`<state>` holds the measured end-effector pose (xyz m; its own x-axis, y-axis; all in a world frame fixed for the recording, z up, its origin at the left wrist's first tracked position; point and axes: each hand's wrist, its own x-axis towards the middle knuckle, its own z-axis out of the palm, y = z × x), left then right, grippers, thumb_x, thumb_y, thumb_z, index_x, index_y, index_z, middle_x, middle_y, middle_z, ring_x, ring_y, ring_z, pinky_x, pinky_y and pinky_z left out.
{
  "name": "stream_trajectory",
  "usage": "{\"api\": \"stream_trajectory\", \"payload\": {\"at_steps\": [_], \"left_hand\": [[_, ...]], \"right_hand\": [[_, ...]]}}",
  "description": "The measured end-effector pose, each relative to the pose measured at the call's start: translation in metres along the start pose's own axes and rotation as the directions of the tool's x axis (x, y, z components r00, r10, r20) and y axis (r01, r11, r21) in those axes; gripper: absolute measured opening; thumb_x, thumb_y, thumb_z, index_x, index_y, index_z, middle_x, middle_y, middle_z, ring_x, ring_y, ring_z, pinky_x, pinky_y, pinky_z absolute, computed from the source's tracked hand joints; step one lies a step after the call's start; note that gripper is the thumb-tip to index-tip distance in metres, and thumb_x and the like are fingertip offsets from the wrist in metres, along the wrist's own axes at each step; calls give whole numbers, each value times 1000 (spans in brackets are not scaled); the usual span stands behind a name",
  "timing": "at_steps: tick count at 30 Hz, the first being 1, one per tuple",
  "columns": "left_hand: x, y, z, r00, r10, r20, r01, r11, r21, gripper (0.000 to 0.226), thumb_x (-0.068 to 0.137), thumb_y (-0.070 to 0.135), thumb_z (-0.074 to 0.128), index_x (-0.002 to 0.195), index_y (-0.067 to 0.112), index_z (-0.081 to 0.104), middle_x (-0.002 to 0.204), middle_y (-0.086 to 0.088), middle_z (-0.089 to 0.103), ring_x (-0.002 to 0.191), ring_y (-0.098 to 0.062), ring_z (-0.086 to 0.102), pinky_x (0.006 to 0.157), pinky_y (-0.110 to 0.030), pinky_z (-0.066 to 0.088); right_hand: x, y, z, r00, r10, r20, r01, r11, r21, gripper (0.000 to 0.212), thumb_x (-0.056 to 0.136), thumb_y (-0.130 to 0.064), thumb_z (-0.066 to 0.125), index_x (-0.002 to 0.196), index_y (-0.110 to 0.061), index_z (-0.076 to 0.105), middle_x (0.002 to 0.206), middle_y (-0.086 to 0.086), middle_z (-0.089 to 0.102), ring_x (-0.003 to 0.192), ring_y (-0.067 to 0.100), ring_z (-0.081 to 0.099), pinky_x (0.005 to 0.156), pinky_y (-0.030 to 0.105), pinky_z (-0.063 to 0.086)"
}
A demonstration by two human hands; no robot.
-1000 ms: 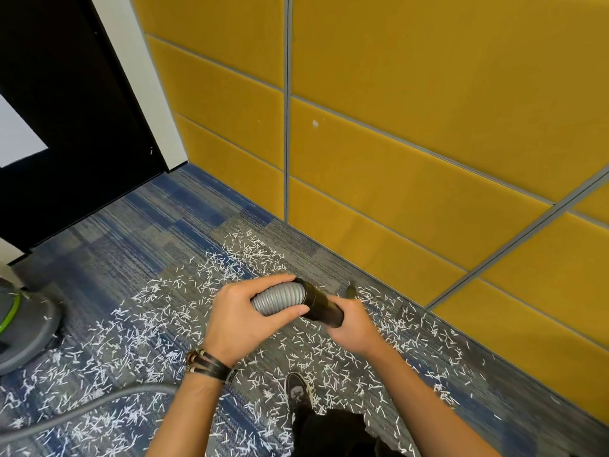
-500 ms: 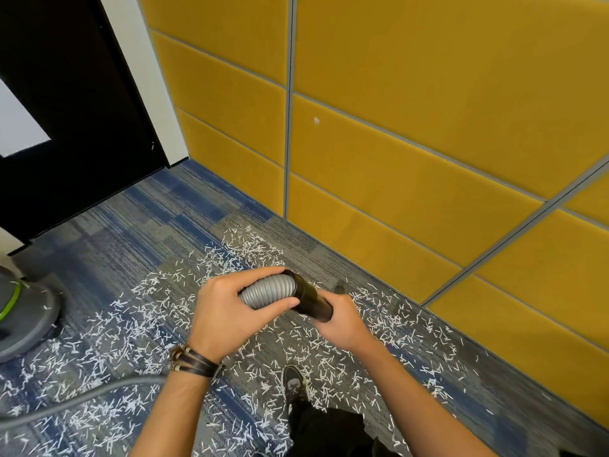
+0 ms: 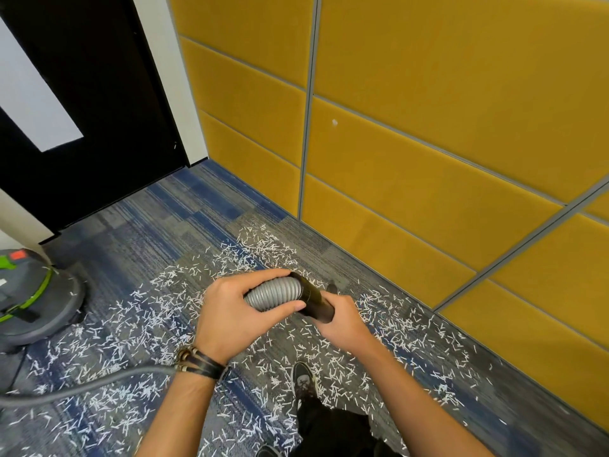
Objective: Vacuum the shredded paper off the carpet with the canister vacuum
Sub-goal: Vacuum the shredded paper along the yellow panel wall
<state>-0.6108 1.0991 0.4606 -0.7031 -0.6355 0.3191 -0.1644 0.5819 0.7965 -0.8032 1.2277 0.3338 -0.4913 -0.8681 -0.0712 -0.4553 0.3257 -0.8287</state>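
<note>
the left hand [image 3: 244, 311] is wrapped round the grey ribbed plastic hose [image 3: 273, 293], thumb under and fingers over, just where it meets the smooth black rigid cuff [image 3: 314, 300]; the right hand [image 3: 344, 324] grips that cuff from below at its three o'clock end. both are held in the air above the blue and grey striped carpet [image 3: 164, 232]. the hose trails along the floor at eight o'clock toward the round grey canister vacuum with a green band [image 3: 36, 301], sitting at nine o'clock.

the hose looks light, springy and apt to twist, so the stiff cuff is the better place to steer from, with the other hand just behind the joint. the white shredded paper strips [image 3: 131, 324] look featherlight and likely to scatter in any draught.

count: one canister, one hose, one cuff, two hands, one black shoe [image 3: 303, 379] at six o'clock; strips far too many to count, spread from ten round to four o'clock, reaching the foot of the yellow padded wall panels [image 3: 428, 159].
</note>
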Motion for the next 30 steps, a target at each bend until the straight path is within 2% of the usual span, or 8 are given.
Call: {"api": "stream_trajectory", "payload": {"at_steps": [4,8,14,20,24,27,30], "left_hand": [[-11,-4,-2,999,-31,24,32,999,-39,55,64,68,86,112,42,80,102,28,77,93,5,73,85,-20,59],[-27,-4,0,999,-38,33,40,997,-65,55,64,68,87,112,41,81,101,29,77,90,3,74,84,-22,60],[-38,-5,9,996,-71,-52,69,997,-34,57,69,72,80,118,44,77,102,28,76,91,4,72,84,-23,60],[-45,-12,32,994,-103,34,101,993,60,62,73,76,69,127,46,72,111,21,76,91,6,67,85,-22,57],[-51,-18,44,987,-145,61,144,989,33,62,71,75,71,128,51,69,112,26,73,96,13,65,88,-19,57],[-52,-15,49,985,-166,55,166,986,8,60,71,80,75,125,54,69,109,29,74,96,11,68,87,-24,60],[-51,-4,49,986,-165,24,165,986,8,61,67,81,72,120,50,74,106,29,75,94,11,69,87,-26,61]], "right_hand": [[-12,1,5,1000,-7,20,7,1000,2,15,82,-5,70,81,-19,67,65,1,65,55,12,54,54,30,40],[-33,3,2,999,-5,42,5,1000,-19,19,79,-3,68,88,-19,71,69,2,67,57,12,57,54,27,41],[-32,2,-11,1000,-6,14,7,995,-96,23,77,0,67,89,-18,73,67,-2,68,56,7,56,53,20,40],[-21,12,-19,996,32,82,-20,989,-147,22,76,-9,70,96,-17,73,74,1,70,62,10,63,57,27,48],[-21,26,-16,989,72,129,-48,982,-180,25,77,0,67,90,-20,70,74,0,69,66,11,65,60,36,54],[-30,35,-16,993,71,99,-56,987,-153,18,78,-3,68,90,-17,70,72,2,68,62,12,62,57,29,48],[-44,35,-15,996,77,55,-72,994,-87,31,80,-3,71,93,-32,70,76,2,70,66,15,64,61,36,52]]}}
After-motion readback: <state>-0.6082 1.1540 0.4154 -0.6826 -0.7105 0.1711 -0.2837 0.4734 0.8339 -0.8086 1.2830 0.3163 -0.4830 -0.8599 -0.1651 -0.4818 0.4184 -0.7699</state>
